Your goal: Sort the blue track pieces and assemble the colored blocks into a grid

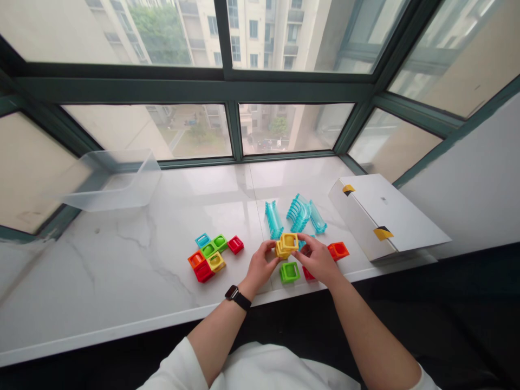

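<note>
My white sleeves lie nearest, and above them my left hand [261,265] and right hand [319,261] both pinch the yellow blocks [286,245] just over the worktop [134,260], where uneven pressure could, I think, split the stack onto the green block [290,272] below.

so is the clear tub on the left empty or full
Empty, as far as shows: the clear tub sits on the sill with nothing visible through its walls. The blocks all lie outside it on the marble.
</note>
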Demonstrator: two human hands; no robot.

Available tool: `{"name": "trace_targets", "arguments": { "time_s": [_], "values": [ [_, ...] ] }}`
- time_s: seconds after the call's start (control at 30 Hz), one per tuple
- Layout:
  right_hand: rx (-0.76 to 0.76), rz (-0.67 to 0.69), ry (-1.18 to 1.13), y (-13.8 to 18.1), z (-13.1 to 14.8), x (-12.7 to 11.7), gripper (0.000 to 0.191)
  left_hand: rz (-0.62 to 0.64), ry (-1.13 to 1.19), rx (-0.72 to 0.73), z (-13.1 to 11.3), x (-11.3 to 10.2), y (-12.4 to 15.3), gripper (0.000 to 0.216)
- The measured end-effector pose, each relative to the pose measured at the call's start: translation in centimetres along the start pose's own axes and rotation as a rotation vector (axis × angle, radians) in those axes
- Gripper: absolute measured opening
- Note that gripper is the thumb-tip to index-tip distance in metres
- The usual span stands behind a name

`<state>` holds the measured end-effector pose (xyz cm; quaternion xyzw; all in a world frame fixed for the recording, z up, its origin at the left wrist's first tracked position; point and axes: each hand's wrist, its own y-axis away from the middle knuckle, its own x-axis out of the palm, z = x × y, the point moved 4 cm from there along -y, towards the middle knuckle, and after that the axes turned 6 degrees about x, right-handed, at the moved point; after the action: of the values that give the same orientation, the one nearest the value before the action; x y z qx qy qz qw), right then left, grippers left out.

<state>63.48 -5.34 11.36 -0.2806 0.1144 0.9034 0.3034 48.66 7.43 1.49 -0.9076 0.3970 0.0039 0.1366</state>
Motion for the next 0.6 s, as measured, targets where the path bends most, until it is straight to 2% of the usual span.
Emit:
{"name": "trace_targets", "arguments": {
  "time_s": [0.6],
  "values": [
    [0.020, 0.122, 0.116, -1.2, -0.6, 0.8, 0.048, 0.030, -0.058, 0.039, 0.5, 0.0, 0.0, 0.046]
  ]
}}
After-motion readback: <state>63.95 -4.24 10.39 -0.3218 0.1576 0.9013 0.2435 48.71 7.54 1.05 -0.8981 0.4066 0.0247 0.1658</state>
